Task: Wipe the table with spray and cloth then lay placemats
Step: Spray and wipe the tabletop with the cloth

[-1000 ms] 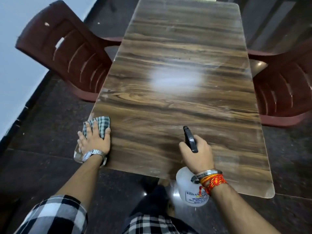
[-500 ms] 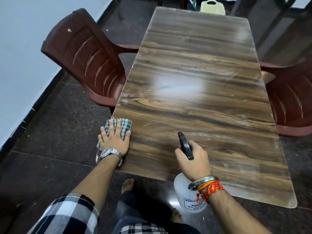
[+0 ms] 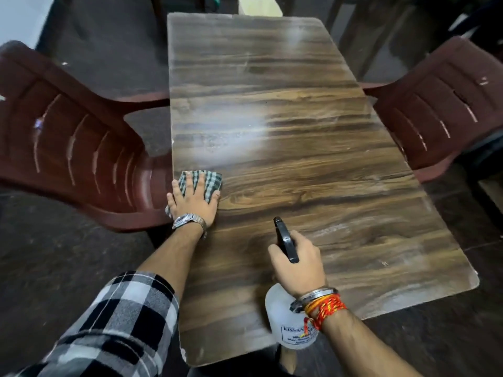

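Note:
A long wood-grain table [image 3: 313, 164] runs away from me. My left hand [image 3: 194, 201] lies flat, fingers spread, on a green checked cloth [image 3: 211, 180] at the table's left edge. My right hand [image 3: 298, 261] grips a white spray bottle [image 3: 283, 322] with a black nozzle [image 3: 284, 239] that points forward over the near part of the table. A pale patch of droplets [image 3: 223, 145] sits on the wood just beyond the cloth. No placemats are in view.
A dark red plastic chair [image 3: 70, 148] stands tight against the table's left side, another red chair [image 3: 441, 104] at the right. A pale yellow object [image 3: 260, 5] shows past the far end. Dark floor [image 3: 68, 268] surrounds the table.
My left hand has slid the cloth forward along the left edge, away from the near corner. My view has moved closer over the table. The bottle stays in my right hand.

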